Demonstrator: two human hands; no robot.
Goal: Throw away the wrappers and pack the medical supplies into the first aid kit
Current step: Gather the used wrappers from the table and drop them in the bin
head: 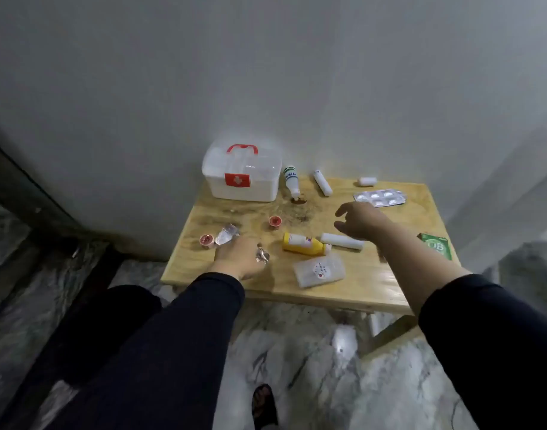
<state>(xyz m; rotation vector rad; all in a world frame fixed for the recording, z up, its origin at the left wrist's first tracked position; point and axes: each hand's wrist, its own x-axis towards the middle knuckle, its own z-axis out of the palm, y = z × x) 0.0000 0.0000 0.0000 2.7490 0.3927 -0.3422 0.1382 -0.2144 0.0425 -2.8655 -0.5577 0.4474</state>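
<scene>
Left hand [239, 259] at seven o'clock pinches a crumpled wrapper [262, 255], bin-bound probably; right hand [360, 220], grip apart, reaches over the bench [374, 283].

On the table [390, 287], counted:
- 1 kit [242, 178], far left, lid closed
- 2 bottles: white one [290, 181] far, yellow one [303, 243] near centre
- 3 white tubes: [323, 183] far, [367, 181] far right, [343, 241] centre
- 2 red tape rolls: [207, 241] left, [275, 221] centre
- 2 crumpled wrappers: [226, 234] left, [262, 255] near
- 1 blister-pack cluster [380, 197], right; sheet count unclear
- 1 clear case [319, 270], near
- 1 green packet [438, 245], right edge
- 2 hands: left [239, 257], right [360, 220]
</scene>
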